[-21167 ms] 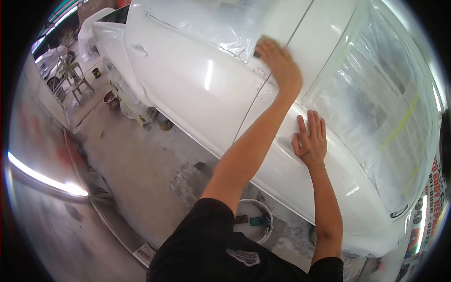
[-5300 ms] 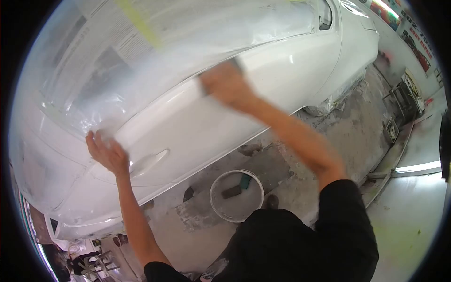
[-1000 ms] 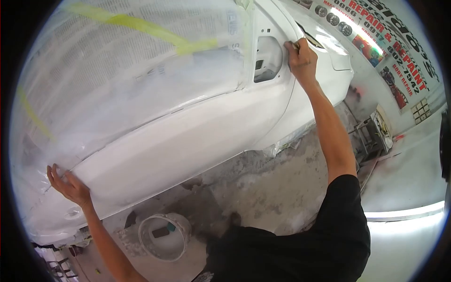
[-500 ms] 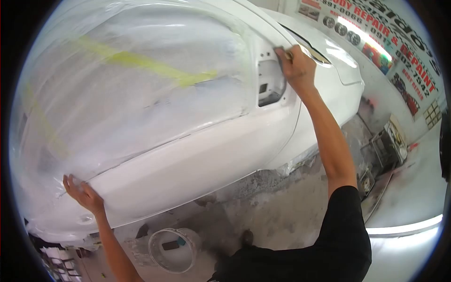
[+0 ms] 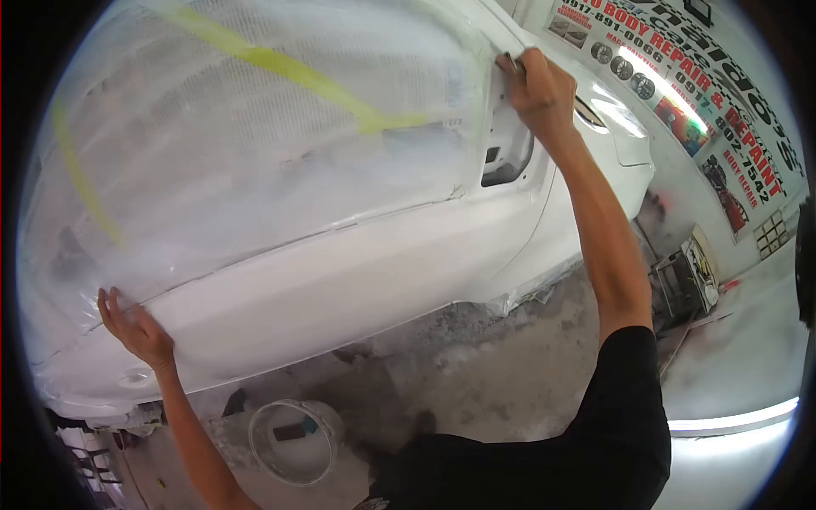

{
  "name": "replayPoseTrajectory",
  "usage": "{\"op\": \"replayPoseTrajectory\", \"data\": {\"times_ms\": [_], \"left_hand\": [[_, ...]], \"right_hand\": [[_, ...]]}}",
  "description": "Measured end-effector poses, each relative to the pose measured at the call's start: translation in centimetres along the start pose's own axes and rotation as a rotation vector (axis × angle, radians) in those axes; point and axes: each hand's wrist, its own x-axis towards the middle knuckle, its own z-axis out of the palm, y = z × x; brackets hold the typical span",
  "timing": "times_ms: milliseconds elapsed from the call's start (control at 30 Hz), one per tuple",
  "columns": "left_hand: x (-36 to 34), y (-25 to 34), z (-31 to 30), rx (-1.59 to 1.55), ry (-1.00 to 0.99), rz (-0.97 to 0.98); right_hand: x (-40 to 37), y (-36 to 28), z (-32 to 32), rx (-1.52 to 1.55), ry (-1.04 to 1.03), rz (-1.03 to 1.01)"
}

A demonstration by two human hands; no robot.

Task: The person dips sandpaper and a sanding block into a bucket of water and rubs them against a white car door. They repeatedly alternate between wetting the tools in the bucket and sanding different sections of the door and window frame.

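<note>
A white car door (image 5: 340, 272) fills the middle of the head view, its window covered by masking sheet (image 5: 255, 170) with yellow-green tape (image 5: 297, 70) across it. My left hand (image 5: 136, 333) rests with spread fingers on the door near the window's lower left edge. At the upper right, my right hand (image 5: 544, 95) is closed against the window frame, above the dark cutout (image 5: 503, 172) in the door's front corner. Something small and dark shows between its thumb and fingers; I cannot make out what it is.
A white bucket (image 5: 255, 450) stands on the floor (image 5: 476, 374) below the door, with a dark block (image 5: 290, 433) and a bluish piece inside. Along the right wall are a printed banner (image 5: 680, 81) and a low metal stand (image 5: 676, 285) holding assorted items.
My right hand has slid upward along the window frame, away from the cutout. My left hand has shifted slightly up and left in view. The camera view has also shifted.
</note>
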Motion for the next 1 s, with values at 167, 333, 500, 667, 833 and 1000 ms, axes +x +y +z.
{"op": "replayPoseTrajectory", "data": {"times_ms": [167, 333, 500, 667, 833, 1000], "left_hand": [[-0.1, 0.2, -0.2, 0.004, -0.001, -0.017], [0.0, 0.1, -0.3, 0.026, -0.002, -0.013], [-0.1, 0.4, -0.2, 0.022, 0.003, -0.023], [-0.2, 0.1, 0.0, 0.028, 0.009, -0.029], [0.0, 0.1, 0.0, 0.03, 0.02, -0.006], [-0.3, -0.3, 0.0, 0.066, 0.027, -0.02]], "right_hand": [[-7.3, 1.6, -0.9, -0.14, -0.05, 0.216], [0.4, -0.3, -0.1, -0.052, -0.045, 0.044], [-6.3, 0.9, -1.3, -0.09, 0.015, 0.125], [-0.7, 0.3, -0.1, -0.079, -0.05, 0.044], [-6.6, 2.0, -0.6, -0.179, -0.124, 0.207], [-1.8, 1.0, -1.3, -0.072, -0.138, 0.046]]}}
